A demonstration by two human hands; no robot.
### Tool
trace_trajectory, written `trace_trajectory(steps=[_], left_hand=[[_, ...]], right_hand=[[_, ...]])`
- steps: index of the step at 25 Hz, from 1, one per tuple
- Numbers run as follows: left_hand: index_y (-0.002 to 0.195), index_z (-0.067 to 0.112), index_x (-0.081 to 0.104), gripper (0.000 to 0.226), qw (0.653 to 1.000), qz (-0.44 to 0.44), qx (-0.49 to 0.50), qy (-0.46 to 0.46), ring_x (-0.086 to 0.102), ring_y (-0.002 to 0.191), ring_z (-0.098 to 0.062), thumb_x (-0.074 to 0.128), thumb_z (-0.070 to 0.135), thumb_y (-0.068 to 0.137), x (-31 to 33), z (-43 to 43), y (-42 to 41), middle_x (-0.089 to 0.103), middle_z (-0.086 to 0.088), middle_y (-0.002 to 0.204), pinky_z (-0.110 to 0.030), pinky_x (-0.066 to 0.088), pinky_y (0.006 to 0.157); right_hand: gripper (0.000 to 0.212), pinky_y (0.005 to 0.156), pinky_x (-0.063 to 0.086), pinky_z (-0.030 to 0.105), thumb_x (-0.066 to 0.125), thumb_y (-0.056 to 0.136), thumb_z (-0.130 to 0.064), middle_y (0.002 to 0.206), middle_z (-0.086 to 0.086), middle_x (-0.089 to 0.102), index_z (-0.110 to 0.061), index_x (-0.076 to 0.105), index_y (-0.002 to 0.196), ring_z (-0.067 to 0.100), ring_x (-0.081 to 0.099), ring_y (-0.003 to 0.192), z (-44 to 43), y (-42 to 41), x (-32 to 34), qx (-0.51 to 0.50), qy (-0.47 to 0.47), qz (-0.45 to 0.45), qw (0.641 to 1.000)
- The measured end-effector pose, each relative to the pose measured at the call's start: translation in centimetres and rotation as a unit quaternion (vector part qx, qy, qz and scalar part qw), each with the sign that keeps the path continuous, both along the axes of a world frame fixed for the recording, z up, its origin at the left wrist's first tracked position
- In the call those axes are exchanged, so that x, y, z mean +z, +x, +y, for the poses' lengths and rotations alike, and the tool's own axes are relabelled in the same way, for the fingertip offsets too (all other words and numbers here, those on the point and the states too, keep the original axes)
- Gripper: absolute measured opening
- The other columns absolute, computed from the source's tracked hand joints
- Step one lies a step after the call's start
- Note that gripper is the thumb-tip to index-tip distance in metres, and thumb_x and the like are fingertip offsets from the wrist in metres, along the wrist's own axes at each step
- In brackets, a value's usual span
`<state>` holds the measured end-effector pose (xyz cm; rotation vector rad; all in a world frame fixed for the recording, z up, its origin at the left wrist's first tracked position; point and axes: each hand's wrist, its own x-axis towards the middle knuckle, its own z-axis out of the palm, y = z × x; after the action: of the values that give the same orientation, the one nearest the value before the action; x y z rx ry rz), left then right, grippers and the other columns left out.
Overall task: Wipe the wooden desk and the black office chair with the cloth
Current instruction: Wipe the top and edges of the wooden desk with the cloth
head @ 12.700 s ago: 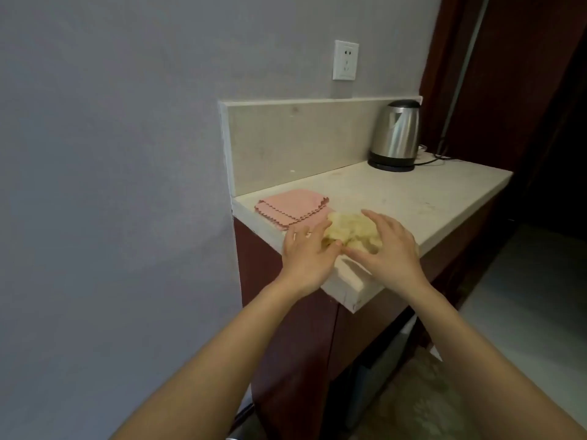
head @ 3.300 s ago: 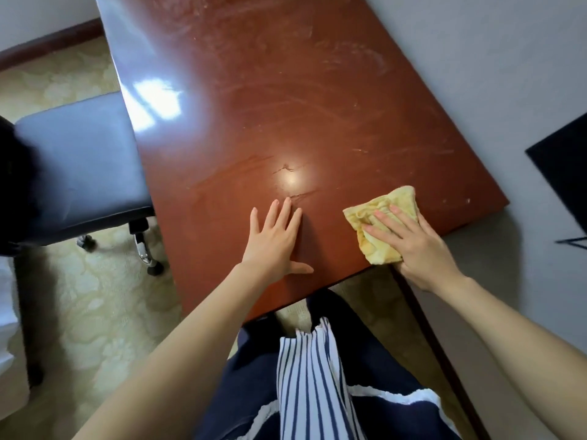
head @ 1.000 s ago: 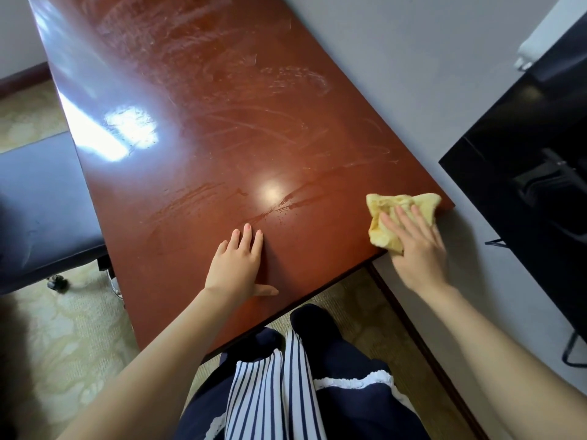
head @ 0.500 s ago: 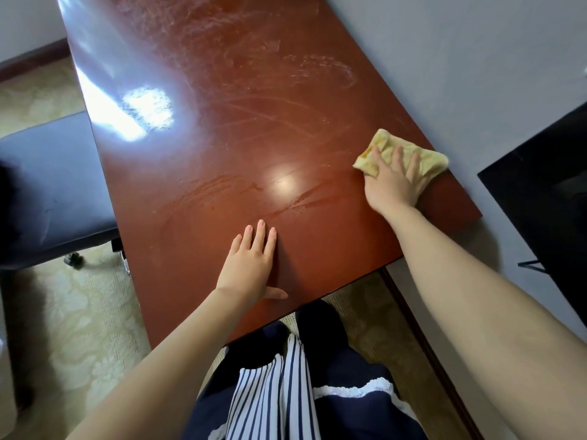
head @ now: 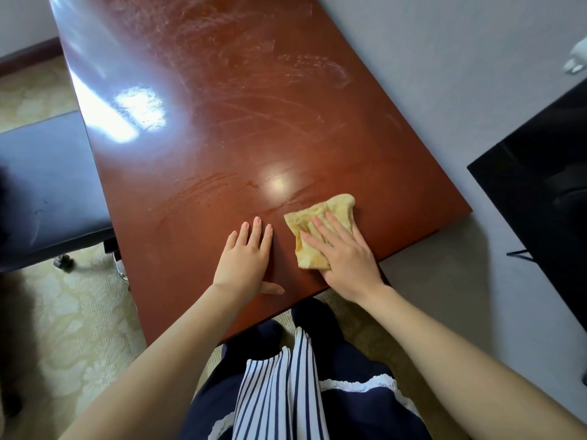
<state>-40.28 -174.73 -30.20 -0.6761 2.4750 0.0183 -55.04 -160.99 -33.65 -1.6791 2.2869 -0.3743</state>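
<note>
Now the right grip (head: pixel 344 258) lies flat on the cloth (head: pixel 336 207), fingers straight, pinning it to the counter (head: pixel 254 122) so the whole palm can drive the wipe. The left grip (head: pixel 244 258), just beside the cloth at its nine o'clock, rests flat and holds nothing, likely bracing the body. The cloth sits near the counter's six o'clock edge, and one corner pokes out past the fingertips toward twelve. Smears remain toward twelve o'clock. The chair (head: pixel 47 192), at nine, looks not yet wiped.
</note>
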Motion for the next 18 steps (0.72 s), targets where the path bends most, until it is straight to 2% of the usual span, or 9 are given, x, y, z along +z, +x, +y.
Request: trace_trajectory(steps=[3,6,9,12,15,18], left_hand=[[0.149,0.009,-0.012,0.124,1.0,0.002,0.002,0.0,0.0,0.146,-0.032,0.054,0.077,0.068,0.0,0.1,0.1,-0.01,-0.015,0.158,-0.042,0.008,0.117],[0.149,0.009,-0.012,0.124,1.0,0.008,0.007,-0.001,0.0,0.146,-0.031,0.055,0.077,0.068,-0.1,0.1,0.2,-0.01,-0.014,0.158,-0.042,0.008,0.116],[0.149,0.01,-0.012,0.124,1.0,0.01,0.013,0.0,-0.001,0.146,-0.031,0.056,0.076,0.068,-0.1,0.2,0.1,-0.01,-0.013,0.158,-0.042,0.009,0.116],[0.149,0.01,-0.013,0.124,1.0,0.008,0.016,0.001,-0.001,0.146,-0.031,0.056,0.075,0.069,-0.1,0.1,0.0,-0.011,-0.013,0.158,-0.042,0.009,0.116],[0.149,0.009,-0.014,0.124,1.0,0.003,0.018,0.001,-0.001,0.146,-0.031,0.056,0.074,0.069,0.0,0.2,-0.1,-0.011,-0.014,0.158,-0.043,0.009,0.116],[0.149,0.009,-0.013,0.124,1.0,0.001,0.021,0.006,-0.001,0.146,-0.032,0.057,0.074,0.069,0.1,0.2,-0.3,-0.011,-0.015,0.158,-0.042,0.009,0.116]], right_hand=[[0.072,0.114,0.017,0.047,0.072,0.068,-0.005,0.145,0.0,0.043,-0.026,0.052,0.134,0.019,0.024,0.141,3.2,-1.5,0.1,0.005,-0.019,0.005,1.0],[0.081,0.115,0.011,0.043,0.064,0.07,0.001,0.151,-0.006,0.032,-0.031,0.041,0.141,0.014,0.013,0.143,4.8,-4.1,0.1,-0.084,0.01,0.011,0.996],[0.075,0.116,0.004,0.042,0.056,0.086,-0.016,0.157,-0.01,0.014,-0.04,0.02,0.147,0.013,-0.002,0.146,4.1,-7.4,0.2,-0.155,0.077,0.042,0.984],[0.068,0.118,0.002,0.045,0.045,0.094,-0.031,0.159,-0.009,0.001,-0.042,0.006,0.149,0.017,-0.009,0.146,1.9,-11.3,0.4,-0.22,0.123,0.063,0.966],[0.059,0.117,0.0,0.052,0.032,0.098,-0.044,0.16,-0.005,-0.005,-0.042,0.002,0.149,0.025,-0.013,0.145,-1.2,-14.3,0.5,-0.284,0.165,0.025,0.944],[0.055,0.113,-0.005,0.057,0.027,0.099,-0.047,0.159,-0.001,-0.009,-0.043,0.004,0.149,0.031,-0.018,0.143,-4.6,-14.4,0.8,-0.333,0.189,-0.033,0.923]])
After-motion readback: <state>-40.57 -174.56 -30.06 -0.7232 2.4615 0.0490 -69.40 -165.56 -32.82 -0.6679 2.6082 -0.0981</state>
